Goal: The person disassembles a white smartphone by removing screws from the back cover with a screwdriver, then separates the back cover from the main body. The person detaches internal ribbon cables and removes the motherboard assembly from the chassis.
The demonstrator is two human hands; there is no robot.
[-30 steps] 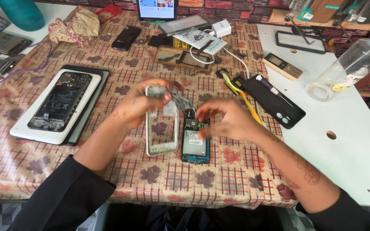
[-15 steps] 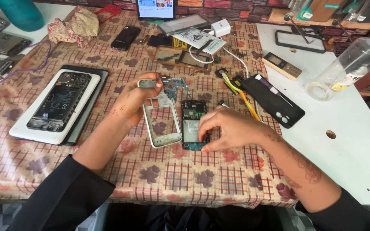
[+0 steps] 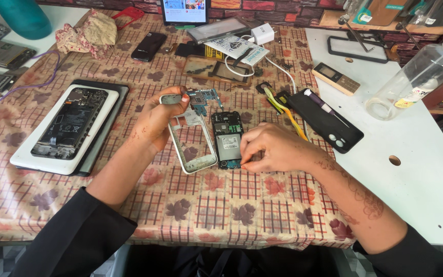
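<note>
At the frame's centre, the left hand [image 3: 157, 120] is pinching the top edge of a white phone frame [image 3: 192, 141], fingers curled shut on it, while the right hand [image 3: 278, 151] is pressing bent fingertips [image 3: 246, 160] against the opened phone body [image 3: 227, 139] lying just beside the frame on the checked tablecloth [image 3: 221, 205]

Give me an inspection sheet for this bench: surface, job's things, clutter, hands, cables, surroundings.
Surface: checked, leaf-print tablecloth; bare white tabletop to the right.
Job's things: white phone frame, tilted up at its top end; opened small phone flat beside it; small circuit board above.
Clutter: large opened phone on a white panel, screwdriver on a black phone cover, clear bottle, crumpled cloth.
Hands: left hand has a grip on the frame's top; right hand touches the small phone's lower right edge.
Cables: purple cable, white charger lead.
Surroundings: lit screen, brick-pattern wall.
</note>
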